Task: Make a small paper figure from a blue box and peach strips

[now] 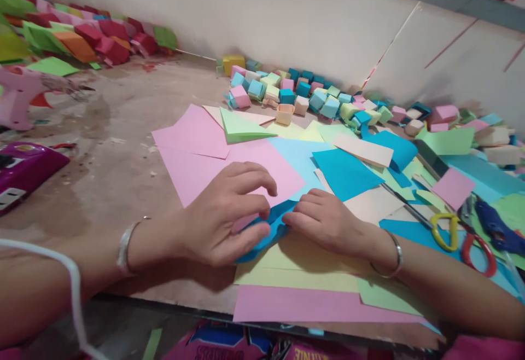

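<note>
One magenta-and-blue printed item (235, 344), perhaps a bag, shows below the near edge of the table (123, 179); any contents are hidden. On the tabletop, a pink strip (295, 303) lies along that edge, beside yellow sheets (283, 279). Just beyond, a folded blue paper (277, 232) lies between two bare hands: the right hand (322, 222) pinches its right end, while the left hand (229, 212) is spread over it, fingers curved and apart; whether the left thumb touches cannot be told. To the right rest yellow and red scissor handles (454, 233); to the left, a purple socket box (30, 171). Overlapping coloured sheets (197, 130) extend beyond the hands. Farther back, small paper cubes (287, 96) form a row near the wall (205, 10), their interiors out of sight; at far left, red, green and orange paper shapes (112, 49) are heaped.
</note>
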Tool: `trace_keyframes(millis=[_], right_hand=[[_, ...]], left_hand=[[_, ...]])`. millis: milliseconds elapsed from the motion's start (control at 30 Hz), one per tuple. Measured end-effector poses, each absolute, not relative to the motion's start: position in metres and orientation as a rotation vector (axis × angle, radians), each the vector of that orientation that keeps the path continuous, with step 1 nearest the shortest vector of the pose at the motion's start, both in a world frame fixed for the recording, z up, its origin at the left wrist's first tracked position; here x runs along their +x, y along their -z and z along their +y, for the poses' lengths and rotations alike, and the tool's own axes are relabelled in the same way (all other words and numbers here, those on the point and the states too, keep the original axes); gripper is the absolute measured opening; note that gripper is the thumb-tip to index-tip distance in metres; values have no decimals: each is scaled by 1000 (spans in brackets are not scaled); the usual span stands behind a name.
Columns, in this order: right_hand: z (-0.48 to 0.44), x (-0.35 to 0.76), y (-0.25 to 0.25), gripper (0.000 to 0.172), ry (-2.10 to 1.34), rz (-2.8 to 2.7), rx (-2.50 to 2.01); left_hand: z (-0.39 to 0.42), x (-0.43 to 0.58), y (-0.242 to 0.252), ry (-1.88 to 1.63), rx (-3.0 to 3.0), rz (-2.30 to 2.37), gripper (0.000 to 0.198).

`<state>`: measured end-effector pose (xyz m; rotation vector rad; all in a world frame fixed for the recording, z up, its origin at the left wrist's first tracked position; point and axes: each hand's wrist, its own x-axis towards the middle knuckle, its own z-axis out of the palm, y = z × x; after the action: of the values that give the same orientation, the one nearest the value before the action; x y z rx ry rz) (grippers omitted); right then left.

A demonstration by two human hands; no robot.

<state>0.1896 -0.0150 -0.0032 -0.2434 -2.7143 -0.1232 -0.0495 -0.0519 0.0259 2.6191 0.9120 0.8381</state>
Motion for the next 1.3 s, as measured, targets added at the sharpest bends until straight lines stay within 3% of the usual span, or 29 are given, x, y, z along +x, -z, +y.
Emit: trace_keyframes(millis=[100,200,367,467,667,833,1000,1300], right_hand=[[-14,190,9,24,14,-2676,-388],[-13,191,16,27,-86,-2683,-518],[-10,192,20,43,-215,-2721,-652],[-9,192,18,50,-263,-2731,-676],[-7,192,19,46,-193,-2784,-682],[-4,191,23,46,-164,-2790,-674],[-2,191,24,49,-170,-2806,-671],[-5,193,26,47,-108,-2767,-655]], left_hand=[[-62,-45,-29,-653,2648,1046,26],[-61,-42,-21,-518,2650,1192,17],[-58,-42,-8,-340,2617,1246,13],[-60,-44,-6,-330,2607,1231,12],[-60,-47,-4,-361,2590,1178,14],[-59,-52,-3,-369,2599,1135,30],[-56,-57,-13,-248,2577,1052,3],[-60,-58,-14,-155,2693,1349,46]])
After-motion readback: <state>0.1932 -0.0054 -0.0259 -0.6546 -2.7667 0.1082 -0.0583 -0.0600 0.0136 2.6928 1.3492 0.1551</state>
